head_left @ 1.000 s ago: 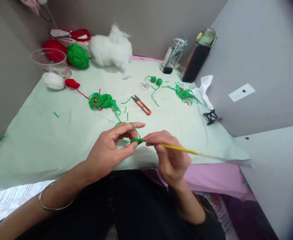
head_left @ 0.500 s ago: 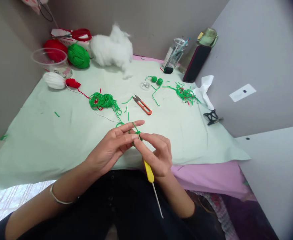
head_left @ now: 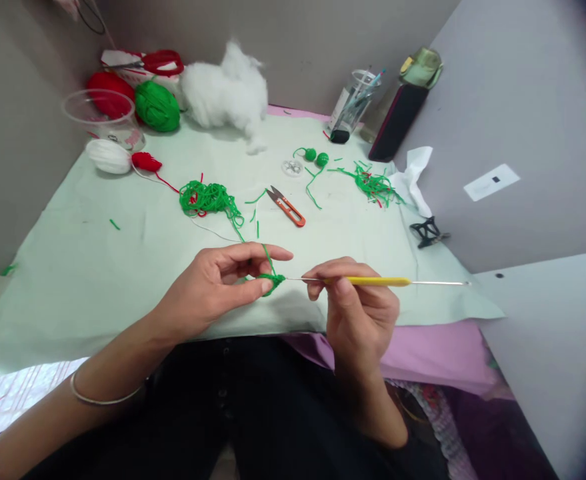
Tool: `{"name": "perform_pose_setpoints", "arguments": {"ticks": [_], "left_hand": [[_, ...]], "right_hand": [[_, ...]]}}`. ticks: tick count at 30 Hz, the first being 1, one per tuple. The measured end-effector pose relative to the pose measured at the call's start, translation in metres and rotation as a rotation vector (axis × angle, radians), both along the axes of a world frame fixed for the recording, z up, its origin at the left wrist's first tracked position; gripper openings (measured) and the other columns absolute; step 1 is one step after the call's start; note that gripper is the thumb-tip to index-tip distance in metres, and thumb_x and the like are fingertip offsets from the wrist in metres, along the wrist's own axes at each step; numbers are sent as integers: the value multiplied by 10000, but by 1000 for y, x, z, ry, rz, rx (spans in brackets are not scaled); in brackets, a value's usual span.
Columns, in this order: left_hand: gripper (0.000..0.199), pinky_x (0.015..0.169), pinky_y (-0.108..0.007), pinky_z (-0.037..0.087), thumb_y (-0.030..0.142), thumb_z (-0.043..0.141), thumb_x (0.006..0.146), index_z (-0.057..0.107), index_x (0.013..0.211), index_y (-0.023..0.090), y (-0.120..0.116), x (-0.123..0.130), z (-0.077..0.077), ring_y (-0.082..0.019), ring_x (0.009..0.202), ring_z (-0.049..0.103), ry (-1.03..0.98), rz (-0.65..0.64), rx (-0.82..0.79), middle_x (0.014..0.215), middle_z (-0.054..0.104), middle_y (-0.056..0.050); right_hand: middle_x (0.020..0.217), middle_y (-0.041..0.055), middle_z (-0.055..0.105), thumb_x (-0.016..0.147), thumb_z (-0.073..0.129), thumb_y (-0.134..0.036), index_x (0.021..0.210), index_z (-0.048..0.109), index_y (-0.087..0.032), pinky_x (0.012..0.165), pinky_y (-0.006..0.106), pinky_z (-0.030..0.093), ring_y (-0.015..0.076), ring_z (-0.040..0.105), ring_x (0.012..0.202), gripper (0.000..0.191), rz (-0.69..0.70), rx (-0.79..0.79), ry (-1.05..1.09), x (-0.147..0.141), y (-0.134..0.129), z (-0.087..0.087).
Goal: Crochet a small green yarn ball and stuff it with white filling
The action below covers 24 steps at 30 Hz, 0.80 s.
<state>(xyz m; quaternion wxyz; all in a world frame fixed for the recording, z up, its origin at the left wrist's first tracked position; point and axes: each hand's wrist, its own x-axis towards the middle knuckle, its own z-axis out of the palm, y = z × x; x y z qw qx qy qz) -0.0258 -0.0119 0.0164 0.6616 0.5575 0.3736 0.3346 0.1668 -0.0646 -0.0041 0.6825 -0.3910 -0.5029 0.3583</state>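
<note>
Between thumb and fingers, my left hand (head_left: pixel 217 280) pinches a small green crochet piece (head_left: pixel 274 283). A green strand rises from the piece over my left index finger, which is stretched out to the right. My right hand (head_left: pixel 360 300) grips a double-ended crochet hook (head_left: pixel 383 281) by its yellow handle, holding it nearly level. The hook's left tip reaches the edge of the crochet piece, and its other metal end points right. Beyond my left hand lies a loose tangle of green yarn (head_left: pixel 210 200), with a strand running toward that hand.
Orange thread snips (head_left: pixel 287 207) lie just beyond my hands. Farther back are white stuffing (head_left: pixel 225 90), a green yarn ball (head_left: pixel 157 107) and a clear tub (head_left: pixel 97 117). Green scraps (head_left: pixel 373 185), a black claw clip (head_left: pixel 427 232) and a dark phone (head_left: pixel 399 123) are at right.
My right hand has moved right, away from my left, and turned the hook from steeply slanted to nearly level. The green piece now shows more clearly in my left hand.
</note>
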Motion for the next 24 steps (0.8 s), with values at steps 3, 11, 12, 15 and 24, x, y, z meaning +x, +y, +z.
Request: {"name": "perform_pose_setpoints", "arguments": {"ticks": [3, 11, 12, 15, 24], "left_hand": [[343, 782, -207, 490, 237, 786, 871, 793, 1204, 322, 0, 2, -3, -123, 870, 595, -70, -2, -29, 930, 644, 1], [390, 883, -227, 502, 201, 814, 847, 777, 1228, 277, -8, 22, -15, -114, 883, 620, -320, 105, -183, 897, 677, 14], [401, 882, -235, 506, 199, 821, 837, 775, 1228, 271, -9, 25, -15, -117, 878, 626, -342, 126, -210, 888, 685, 14], [373, 889, -266, 517, 241, 827, 826, 785, 1197, 240, -9, 29, -13, -143, 894, 648, -406, 103, -373, 899, 718, -11], [280, 787, -219, 499, 236, 844, 804, 831, 1083, 244, -3, 21, -11, -111, 801, 612, -364, 68, -383, 867, 721, -8]], "right_hand": [[878, 31, 749, 992, 625, -253, 979, 778, -245, 596, 306, 536, 141, 647, 679, 154, 81, -4, 22, -3, 4, -1], [1008, 28, 764, 971, 626, -163, 1157, 750, -343, 757, 393, 626, 208, 720, 915, 286, -232, 201, -420, -20, 8, -17], [1034, 26, 758, 953, 649, -151, 1193, 741, -373, 768, 400, 630, 216, 719, 929, 340, -263, 239, -497, -21, 7, -20], [1099, 41, 740, 907, 704, -131, 1222, 742, -414, 815, 418, 625, 246, 711, 978, 425, -289, 296, -590, -20, 4, -22], [862, 11, 736, 983, 643, -280, 965, 779, -273, 623, 300, 527, 134, 628, 680, 137, -37, -13, 82, -12, 12, -6]]}}
